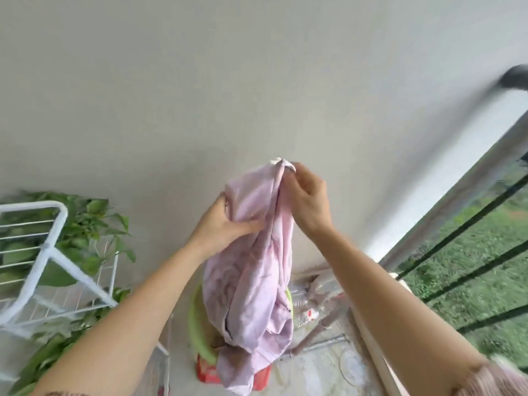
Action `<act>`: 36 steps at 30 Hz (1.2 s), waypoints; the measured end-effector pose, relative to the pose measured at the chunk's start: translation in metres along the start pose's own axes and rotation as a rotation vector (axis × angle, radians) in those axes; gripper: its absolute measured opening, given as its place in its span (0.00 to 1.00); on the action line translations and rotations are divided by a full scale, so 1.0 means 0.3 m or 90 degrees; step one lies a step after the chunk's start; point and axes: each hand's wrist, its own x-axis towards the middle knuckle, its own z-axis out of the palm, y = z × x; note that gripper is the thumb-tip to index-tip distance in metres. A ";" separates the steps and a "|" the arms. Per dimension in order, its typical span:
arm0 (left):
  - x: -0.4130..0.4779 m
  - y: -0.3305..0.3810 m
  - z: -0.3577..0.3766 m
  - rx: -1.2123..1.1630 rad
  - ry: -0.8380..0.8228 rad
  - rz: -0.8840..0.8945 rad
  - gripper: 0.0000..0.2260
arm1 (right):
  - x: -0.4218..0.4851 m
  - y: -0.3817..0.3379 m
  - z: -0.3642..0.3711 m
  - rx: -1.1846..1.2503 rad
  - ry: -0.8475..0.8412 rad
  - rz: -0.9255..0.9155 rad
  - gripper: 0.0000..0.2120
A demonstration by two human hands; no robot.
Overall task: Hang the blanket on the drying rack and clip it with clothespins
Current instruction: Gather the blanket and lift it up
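No readable text, brand, no. or sign anywhere in view. Red container w/ white markings, low behind the hanging cloth: markings look like print but too blurred & half hidden to read. Small red-and-white wrapper on the ledge among clear plastic: maybe a label, too small & smeared to make out. Dark marks on the left forearm, bottom edge of frame: cut off, illegible.
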 end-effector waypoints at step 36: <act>-0.071 0.329 -0.254 -0.125 -0.215 0.167 0.33 | 0.074 -0.616 -0.016 0.029 -0.133 -0.076 0.17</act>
